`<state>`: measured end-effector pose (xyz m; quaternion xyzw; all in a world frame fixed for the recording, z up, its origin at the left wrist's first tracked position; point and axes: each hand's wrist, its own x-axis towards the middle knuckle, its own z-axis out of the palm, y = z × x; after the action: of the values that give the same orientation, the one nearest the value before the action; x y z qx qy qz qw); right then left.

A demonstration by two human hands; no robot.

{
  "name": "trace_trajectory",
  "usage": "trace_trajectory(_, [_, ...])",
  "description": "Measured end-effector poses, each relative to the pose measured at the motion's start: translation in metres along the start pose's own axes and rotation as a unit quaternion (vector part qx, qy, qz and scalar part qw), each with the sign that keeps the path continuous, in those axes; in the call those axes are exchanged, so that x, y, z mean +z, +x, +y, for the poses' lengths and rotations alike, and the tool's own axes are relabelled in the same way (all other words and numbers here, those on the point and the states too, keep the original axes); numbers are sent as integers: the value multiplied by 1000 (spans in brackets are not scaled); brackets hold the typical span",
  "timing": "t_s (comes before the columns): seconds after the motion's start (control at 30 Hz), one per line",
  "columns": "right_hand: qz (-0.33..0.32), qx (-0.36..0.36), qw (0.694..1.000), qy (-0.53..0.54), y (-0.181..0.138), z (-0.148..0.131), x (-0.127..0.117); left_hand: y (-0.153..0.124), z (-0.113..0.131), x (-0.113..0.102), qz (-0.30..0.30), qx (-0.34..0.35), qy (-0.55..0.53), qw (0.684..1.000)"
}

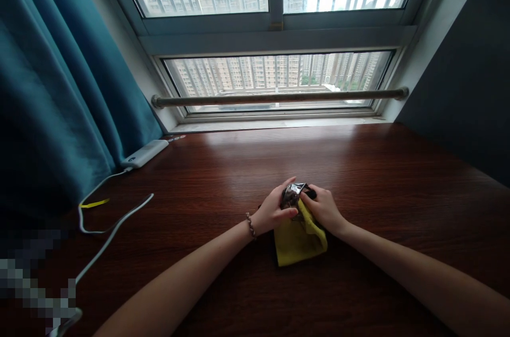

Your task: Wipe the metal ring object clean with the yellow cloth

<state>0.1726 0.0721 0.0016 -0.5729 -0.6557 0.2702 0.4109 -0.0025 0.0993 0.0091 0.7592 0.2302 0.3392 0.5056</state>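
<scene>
Glossy silver-and-black object (295,188), partly hidden, its kind hard to make out, left hand (273,212) wrapped around its side, right hand (323,208) pinching a draped yellow cloth (297,245) against it

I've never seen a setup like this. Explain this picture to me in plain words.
There is no machine here, just a person's two bare hands. The single picture comes from a camera worn on the head, looking forward and down. The left hand, with a bracelet at its wrist, grips a shiny object, too covered to identify. The right hand holds a yellow cloth up against it. Both hands are above a brown wooden surface. On its left side lie a white box, a white cable and a small yellow strip.
</scene>
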Motion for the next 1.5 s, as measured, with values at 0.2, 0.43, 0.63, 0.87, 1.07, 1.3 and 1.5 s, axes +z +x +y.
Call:
trace_trajectory(0.2, [-9, 3, 1000, 16, 2, 2, 1, -5, 10, 5, 22, 16, 32, 999])
trace_trajectory(0.43, [4, 24, 999, 43, -1, -2, -2, -1, 8, 3, 69, -20, -98, 993])
trace_trajectory(0.63, [-8, 1, 999, 50, -3, -7, -3, -2, 11, -1, 41, -59, -148, 986])
trace_trajectory(0.87, [2, -5, 999, 49, -2, -8, -4, 1, 9, -2, 43, -76, -168, 982])
trace_trajectory(1.07, [-1, 31, 985, 169, 0, -4, -6, 3, -5, -6, 72, -94, -235, 965])
trace_trajectory(1.3, [81, 107, 938, 319, 3, -3, -7, 3, -1, -6, 127, -84, -246, 957])
trace_trajectory(1.5, [92, 85, 919, 373, -1, -11, -2, 1, -2, -2, 218, -62, -92, 970])
